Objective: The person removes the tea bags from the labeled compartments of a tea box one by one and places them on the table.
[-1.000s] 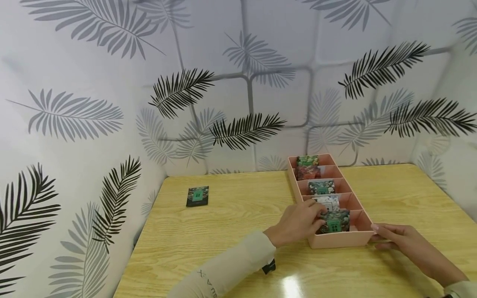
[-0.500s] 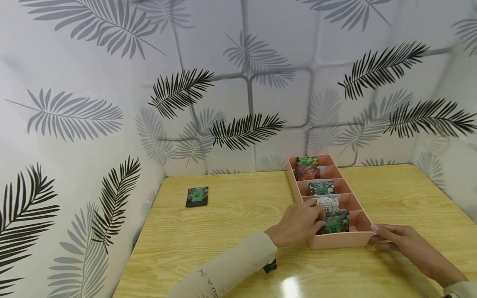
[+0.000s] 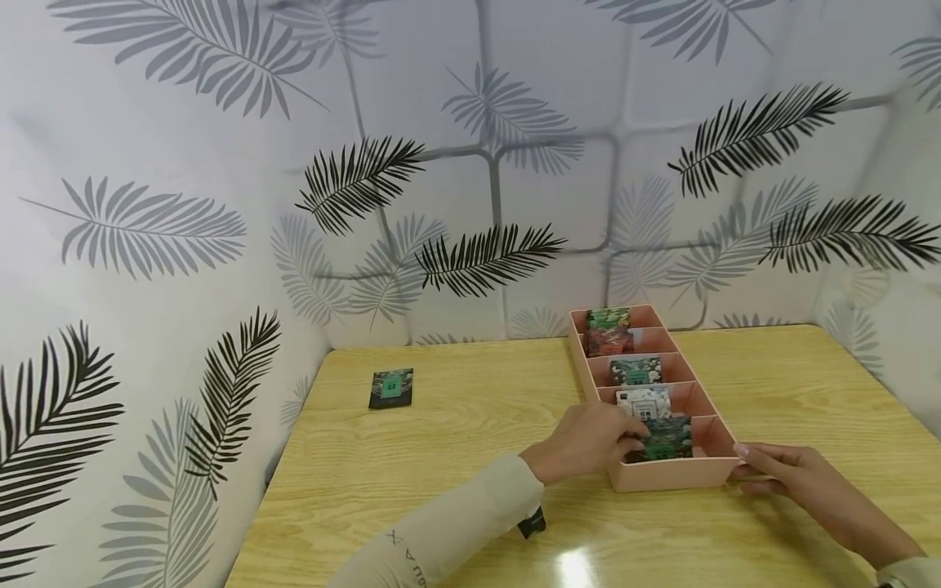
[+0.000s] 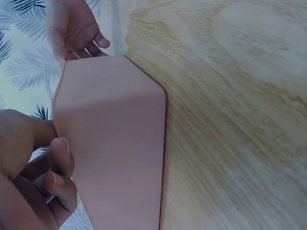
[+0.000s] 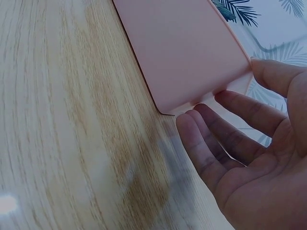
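The left hand [image 3: 588,437], fingers curled, pinches the left edge of a dark packet [image 3: 672,438] in the nearest compartment of a pink box [image 3: 672,474]. A white packet [image 3: 643,403] sits just beyond its fingertips. The right hand [image 3: 797,474], partly curled, lightly grips the box's near right corner. Well left of the left hand, another packet [image 3: 391,389] lies on the desk [image 3: 456,441].

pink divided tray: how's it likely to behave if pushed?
The pink tray looks like thin-walled plastic, so probably stiff and fairly light. Long and low on a glossy table, it would likely slide before tipping. Packets inside sit loosely and may shift.
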Demonstrator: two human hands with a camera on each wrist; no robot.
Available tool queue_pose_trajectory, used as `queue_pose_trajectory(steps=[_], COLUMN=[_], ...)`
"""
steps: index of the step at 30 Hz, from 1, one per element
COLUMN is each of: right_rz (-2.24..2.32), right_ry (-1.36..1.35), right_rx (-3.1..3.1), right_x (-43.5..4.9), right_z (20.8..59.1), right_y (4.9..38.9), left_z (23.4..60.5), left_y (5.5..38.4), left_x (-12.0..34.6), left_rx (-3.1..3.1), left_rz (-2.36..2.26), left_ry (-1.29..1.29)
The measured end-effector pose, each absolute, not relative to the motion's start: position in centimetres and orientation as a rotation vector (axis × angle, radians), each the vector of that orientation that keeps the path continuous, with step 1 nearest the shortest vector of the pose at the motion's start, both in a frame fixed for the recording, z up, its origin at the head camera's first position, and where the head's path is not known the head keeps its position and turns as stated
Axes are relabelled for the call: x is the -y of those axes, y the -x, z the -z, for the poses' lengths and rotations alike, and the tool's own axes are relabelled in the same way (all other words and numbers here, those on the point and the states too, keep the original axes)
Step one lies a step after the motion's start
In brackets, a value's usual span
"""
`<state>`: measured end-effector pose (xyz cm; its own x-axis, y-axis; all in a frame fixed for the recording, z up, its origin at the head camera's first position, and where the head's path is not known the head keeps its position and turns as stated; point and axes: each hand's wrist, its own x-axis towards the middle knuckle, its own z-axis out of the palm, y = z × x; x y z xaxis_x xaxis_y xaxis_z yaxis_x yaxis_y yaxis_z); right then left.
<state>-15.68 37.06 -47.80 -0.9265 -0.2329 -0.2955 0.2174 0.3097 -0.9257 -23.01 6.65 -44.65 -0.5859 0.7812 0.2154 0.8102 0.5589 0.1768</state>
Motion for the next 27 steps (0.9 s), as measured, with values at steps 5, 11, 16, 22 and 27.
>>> queue_pose_trajectory(steps=[5, 11, 16, 22, 27], right_rz=[1.652, 1.616, 1.62, 1.632, 1.632], right_ry=[0.031, 0.015, 0.042, 0.047, 0.041], right_rx=[-2.213, -2.227, -2.229, -2.237, -2.238], right_x=[-37.0, -37.0, -37.0, -37.0, -37.0], right_z=[47.7, 47.6, 47.7, 47.7, 47.6], right_y=[15.6, 15.6, 15.6, 15.5, 15.4], left_z=[44.2, 43.6, 42.9, 42.4, 42.0], left_y=[23.1, 23.5, 24.0, 24.7, 25.4], left_x=[-6.7, -6.0, -5.0, -3.7, -2.6], left_rx=[2.671, 2.599, 2.493, 2.258, 2.201], left_rz=[0.413, 0.431, 0.537, 0.643, 0.719], left_ry=[1.35, 1.319, 1.318, 1.294, 1.261])
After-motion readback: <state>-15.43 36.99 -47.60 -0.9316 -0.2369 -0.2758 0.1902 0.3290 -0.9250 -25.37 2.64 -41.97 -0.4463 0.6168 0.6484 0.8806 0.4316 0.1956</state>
